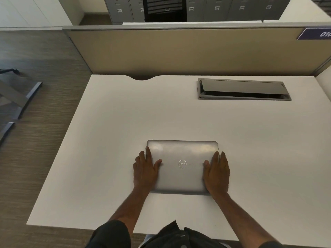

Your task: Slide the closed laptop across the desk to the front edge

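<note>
While both palms lie flat along its short sides, the closed silver Dell laptop (182, 166) sits on the white desk (107, 140), nearer the front edge than the tan partition (179, 51). Left hand (145, 171) and right hand (217, 173) have fingers spread, thumbs on the lid. An open cable hatch (242, 88) lies well behind.

Person, bare forearms, dark top.

Left hand (146, 173) and right hand (217, 174) both bare: no gloves, rings, watch or wristband visible. Forearms uncovered up past the elbow area. Dark, near-black short sleeves (111, 235) at the bottom edge, left one bunched and rounded, right one only a sliver at the frame corner. Dark garment front (176, 235) with folds and an open collar-like notch; small pale button-like spot low down.
</note>
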{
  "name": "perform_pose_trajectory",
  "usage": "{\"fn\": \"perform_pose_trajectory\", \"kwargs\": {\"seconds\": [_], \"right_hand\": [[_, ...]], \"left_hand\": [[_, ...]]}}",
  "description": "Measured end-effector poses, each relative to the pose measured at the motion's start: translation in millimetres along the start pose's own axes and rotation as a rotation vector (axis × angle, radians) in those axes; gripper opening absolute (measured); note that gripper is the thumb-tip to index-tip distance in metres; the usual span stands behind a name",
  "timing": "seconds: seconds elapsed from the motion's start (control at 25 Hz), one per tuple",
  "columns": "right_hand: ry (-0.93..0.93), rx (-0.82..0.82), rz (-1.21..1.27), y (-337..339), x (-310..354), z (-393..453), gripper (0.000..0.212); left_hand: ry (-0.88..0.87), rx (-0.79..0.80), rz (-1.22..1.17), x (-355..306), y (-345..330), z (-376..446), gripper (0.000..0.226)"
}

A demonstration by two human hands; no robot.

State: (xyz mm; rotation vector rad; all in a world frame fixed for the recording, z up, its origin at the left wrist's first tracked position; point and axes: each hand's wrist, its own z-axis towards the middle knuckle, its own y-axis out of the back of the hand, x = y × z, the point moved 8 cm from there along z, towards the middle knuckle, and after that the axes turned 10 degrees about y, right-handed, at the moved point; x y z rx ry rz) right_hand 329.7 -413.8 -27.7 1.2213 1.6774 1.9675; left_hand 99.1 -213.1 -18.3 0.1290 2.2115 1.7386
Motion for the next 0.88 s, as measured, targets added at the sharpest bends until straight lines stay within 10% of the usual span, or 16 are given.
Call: {"fn": "perform_pose_trajectory", "kwargs": {"seconds": [0.88], "right_hand": [[0.446,0.070,0.001,-7,89,13,0.061]], "left_hand": [[-0.380,-0.099,-0.093,-77,6,-13,0.060]]}}
